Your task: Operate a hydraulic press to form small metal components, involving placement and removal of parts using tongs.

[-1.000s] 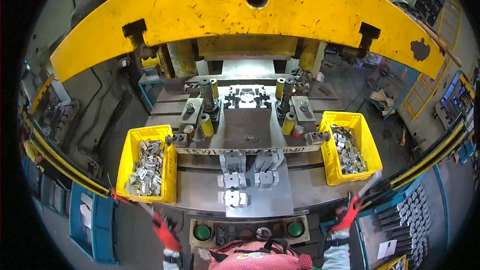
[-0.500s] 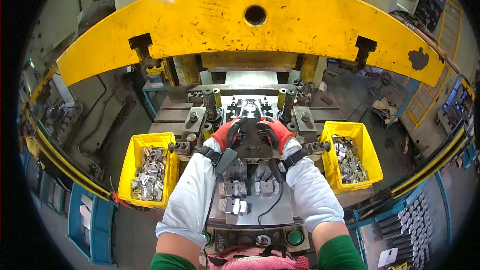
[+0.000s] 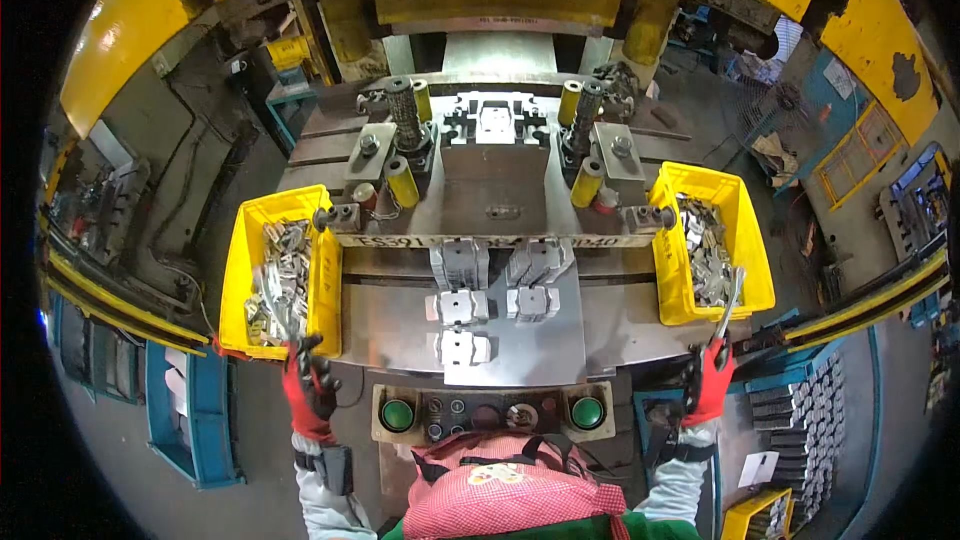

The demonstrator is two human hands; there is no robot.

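My left hand (image 3: 306, 386), in a red and black glove, is at the near corner of the left yellow bin (image 3: 236, 270) and grips a thin metal tool (image 3: 277, 308) that reaches over the small metal parts inside. My right hand (image 3: 711, 382), also in a red glove, holds slim metal tongs (image 3: 730, 302) whose tip is over the parts in the right yellow bin (image 3: 752, 255). Between the bins lies the press bed with a die (image 3: 497, 124) holding a pale metal piece. Several stamped metal pieces (image 3: 458, 307) rest on the steel plate in front.
A big yellow press frame (image 3: 130, 30) arches overhead. A control panel with two green buttons (image 3: 397, 413) sits at the bed's near edge. Yellow guide posts (image 3: 402, 183) flank the die. Blue crates (image 3: 190, 410) stand at lower left, and stacked metal parts (image 3: 800, 430) at lower right.
Half a second ago both hands were together at the die in the middle of the press. They have drawn back and apart, each to its yellow bin. The view has moved closer.
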